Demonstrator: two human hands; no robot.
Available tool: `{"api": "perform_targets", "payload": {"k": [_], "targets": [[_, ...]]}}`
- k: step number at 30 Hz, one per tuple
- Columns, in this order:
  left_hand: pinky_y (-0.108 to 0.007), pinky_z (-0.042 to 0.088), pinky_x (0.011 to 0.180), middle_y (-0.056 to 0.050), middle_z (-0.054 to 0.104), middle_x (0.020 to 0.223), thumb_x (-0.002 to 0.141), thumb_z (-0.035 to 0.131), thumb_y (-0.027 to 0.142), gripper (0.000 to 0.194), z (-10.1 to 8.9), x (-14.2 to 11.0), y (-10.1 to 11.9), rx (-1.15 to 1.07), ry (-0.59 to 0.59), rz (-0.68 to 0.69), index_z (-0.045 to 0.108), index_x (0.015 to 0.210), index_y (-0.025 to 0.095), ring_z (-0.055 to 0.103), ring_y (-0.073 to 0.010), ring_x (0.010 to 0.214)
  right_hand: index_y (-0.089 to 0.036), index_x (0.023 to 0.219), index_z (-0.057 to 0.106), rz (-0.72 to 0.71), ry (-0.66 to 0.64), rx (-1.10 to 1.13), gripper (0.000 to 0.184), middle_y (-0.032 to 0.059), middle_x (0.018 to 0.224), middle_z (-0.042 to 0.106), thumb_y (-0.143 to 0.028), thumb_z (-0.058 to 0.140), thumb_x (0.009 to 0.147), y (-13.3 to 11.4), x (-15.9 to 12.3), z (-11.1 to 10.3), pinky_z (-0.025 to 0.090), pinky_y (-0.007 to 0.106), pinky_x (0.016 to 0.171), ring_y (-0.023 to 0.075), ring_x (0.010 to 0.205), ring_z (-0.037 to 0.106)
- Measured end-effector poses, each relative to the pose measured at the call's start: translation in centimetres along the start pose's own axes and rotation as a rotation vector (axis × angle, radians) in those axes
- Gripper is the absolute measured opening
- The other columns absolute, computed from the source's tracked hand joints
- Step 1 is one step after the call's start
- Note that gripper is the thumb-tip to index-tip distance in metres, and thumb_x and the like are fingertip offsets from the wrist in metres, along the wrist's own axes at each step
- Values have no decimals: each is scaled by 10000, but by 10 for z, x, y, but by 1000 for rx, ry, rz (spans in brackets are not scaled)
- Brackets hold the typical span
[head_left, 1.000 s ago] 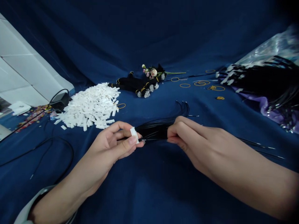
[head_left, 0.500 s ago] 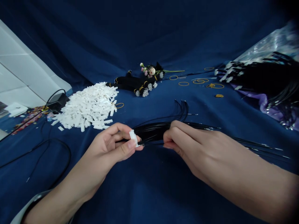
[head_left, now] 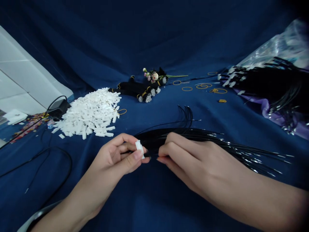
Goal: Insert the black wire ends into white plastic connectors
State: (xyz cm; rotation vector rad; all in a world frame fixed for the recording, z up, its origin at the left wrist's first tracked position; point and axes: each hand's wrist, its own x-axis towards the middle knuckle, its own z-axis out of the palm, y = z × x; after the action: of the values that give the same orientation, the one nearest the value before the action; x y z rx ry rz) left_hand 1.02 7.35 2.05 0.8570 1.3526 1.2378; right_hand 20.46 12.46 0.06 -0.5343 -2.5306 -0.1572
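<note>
My left hand (head_left: 120,156) pinches a small white plastic connector housing (head_left: 139,149) between thumb and fingers, holding it upright. Facing it from the right, my right hand (head_left: 188,158) has its thumb and fingers pressed together on what looks like a thin black wire, mostly hidden by the fingertips. A small gap separates the two hands' fingertips. Behind and beneath them lies a bundle of black wires (head_left: 212,137) with shiny metal tips fanning out to the right. My right hand covers part of this bundle.
Left of centre is a heap of white connector housings (head_left: 89,112). Tied black wire bundles (head_left: 135,87) and an artificial flower (head_left: 154,76) lie behind, with rubber bands (head_left: 204,86) to their right. Farther right, more black wires (head_left: 270,80) rest on purple cloth (head_left: 265,108). A black cable (head_left: 70,167) loops at left.
My right hand has moved left, closer to the white connector housing. Both hands sit slightly lower in view. More metal wire tips show behind my right wrist.
</note>
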Motion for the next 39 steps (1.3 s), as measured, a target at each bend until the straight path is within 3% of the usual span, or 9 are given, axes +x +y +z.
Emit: {"api": "perform_targets", "payload": {"k": [4,10,19,27,39], "targets": [[-104,533,667,50,747,753,780,792,186,99,-1,0,-5,-4,-65,-2,714,825,227,742,-98,749,-130,798,554,-64,56,-33,202,9,739,456,-31,425,918,0,2,3,244,268,454,89,549,337],[-84,525,653,55,732,744,794,783,187,84,-3,-1,-8,-51,-87,21,710,817,222,716,-65,703,-116,786,544,-101,79,-34,221,16,735,454,6,396,896,-1,4,12,259,257,455,90,559,340],[-122,544,711,44,715,761,819,759,182,71,-5,-1,-9,-48,-110,78,699,845,207,705,-73,724,-129,850,501,-91,69,26,139,14,780,458,-30,430,916,-1,1,15,284,248,472,86,580,355],[-114,521,687,46,696,755,824,755,191,66,-4,-1,-12,-56,-132,24,690,827,200,711,-78,738,-127,887,514,-50,82,82,111,5,786,482,-68,440,945,-1,4,12,314,230,488,76,602,395],[-155,548,738,40,708,751,821,759,225,67,2,-6,-14,-63,-117,-7,694,838,222,714,-97,744,-126,719,510,-114,102,32,258,16,716,463,-54,408,945,-6,6,9,302,228,485,75,591,356]]}}
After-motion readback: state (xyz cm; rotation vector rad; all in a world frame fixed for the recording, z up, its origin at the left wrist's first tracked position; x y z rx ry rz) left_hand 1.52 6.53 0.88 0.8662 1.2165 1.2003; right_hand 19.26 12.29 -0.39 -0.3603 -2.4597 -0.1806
